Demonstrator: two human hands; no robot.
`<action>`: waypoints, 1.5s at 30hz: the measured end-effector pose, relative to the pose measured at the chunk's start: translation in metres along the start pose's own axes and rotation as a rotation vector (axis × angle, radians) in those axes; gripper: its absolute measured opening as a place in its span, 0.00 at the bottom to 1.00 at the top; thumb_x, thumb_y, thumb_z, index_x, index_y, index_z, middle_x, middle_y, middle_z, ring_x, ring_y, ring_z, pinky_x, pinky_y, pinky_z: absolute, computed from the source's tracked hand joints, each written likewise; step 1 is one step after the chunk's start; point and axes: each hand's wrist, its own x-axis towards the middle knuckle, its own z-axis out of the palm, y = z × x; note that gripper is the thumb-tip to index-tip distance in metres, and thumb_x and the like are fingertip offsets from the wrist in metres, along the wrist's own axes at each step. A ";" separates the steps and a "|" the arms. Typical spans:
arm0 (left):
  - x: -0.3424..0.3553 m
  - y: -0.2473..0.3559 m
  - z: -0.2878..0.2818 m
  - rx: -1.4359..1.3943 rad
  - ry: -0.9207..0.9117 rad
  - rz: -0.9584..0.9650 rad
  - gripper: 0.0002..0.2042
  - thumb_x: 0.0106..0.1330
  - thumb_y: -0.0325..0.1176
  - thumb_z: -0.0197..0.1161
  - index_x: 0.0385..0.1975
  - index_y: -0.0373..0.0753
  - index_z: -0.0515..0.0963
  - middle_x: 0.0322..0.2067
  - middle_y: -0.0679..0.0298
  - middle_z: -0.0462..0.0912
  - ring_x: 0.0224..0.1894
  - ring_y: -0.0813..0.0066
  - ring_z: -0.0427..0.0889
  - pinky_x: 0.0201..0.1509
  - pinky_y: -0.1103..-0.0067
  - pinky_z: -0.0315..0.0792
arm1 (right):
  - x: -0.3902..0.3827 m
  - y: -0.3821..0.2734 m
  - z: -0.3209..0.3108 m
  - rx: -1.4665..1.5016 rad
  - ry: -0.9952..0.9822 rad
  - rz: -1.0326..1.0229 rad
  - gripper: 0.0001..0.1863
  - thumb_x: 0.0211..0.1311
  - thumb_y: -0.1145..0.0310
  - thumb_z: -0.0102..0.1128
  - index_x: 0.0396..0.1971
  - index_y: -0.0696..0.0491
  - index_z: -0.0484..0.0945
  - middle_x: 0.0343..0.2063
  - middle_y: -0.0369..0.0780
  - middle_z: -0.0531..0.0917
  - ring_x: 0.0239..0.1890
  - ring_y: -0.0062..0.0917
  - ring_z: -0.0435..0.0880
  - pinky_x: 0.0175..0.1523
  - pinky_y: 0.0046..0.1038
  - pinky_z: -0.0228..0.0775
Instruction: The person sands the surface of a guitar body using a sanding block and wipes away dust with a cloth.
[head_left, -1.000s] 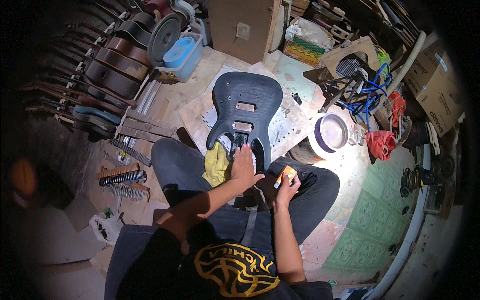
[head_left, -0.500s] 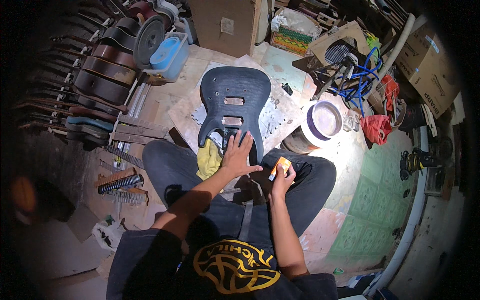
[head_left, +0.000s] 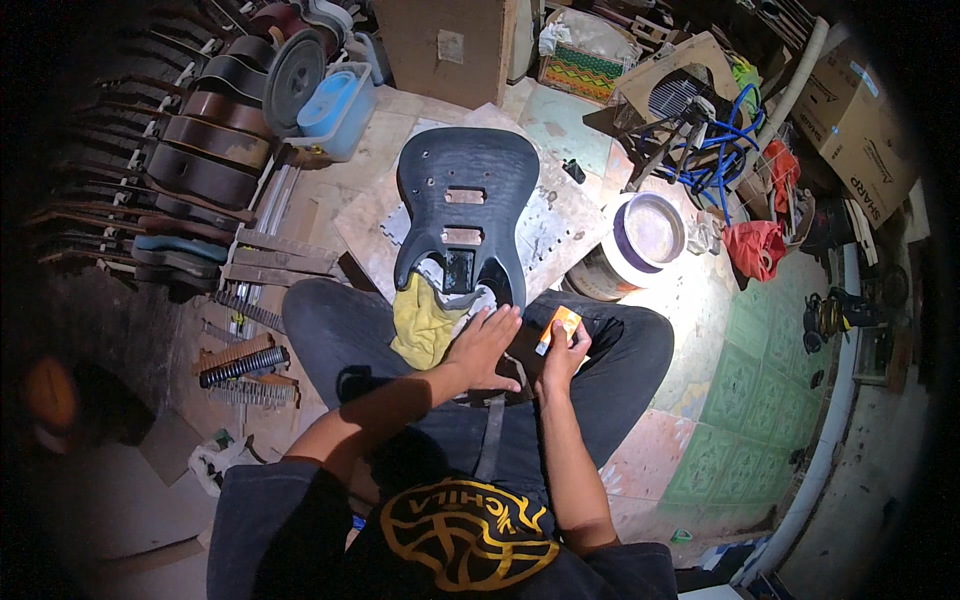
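The near end of the dark guitar body [head_left: 463, 215] is covered by the flat, open left hand [head_left: 484, 345]. A small orange block [head_left: 556, 328] is held by the right hand [head_left: 563, 357], half hidden.

Bucket [head_left: 640, 240] right — stacked guitars [head_left: 200, 160] left.

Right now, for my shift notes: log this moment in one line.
left hand: flat on guitar body | right hand: holds orange block | yellow cloth on lap
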 end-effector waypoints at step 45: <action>0.065 -0.051 -0.003 0.000 0.338 -0.425 0.54 0.60 0.74 0.52 0.73 0.29 0.57 0.75 0.47 0.55 0.78 0.54 0.50 0.79 0.54 0.41 | 0.001 -0.003 0.004 0.008 -0.026 0.083 0.28 0.68 0.71 0.63 0.63 0.58 0.61 0.49 0.47 0.80 0.48 0.26 0.81 0.52 0.26 0.74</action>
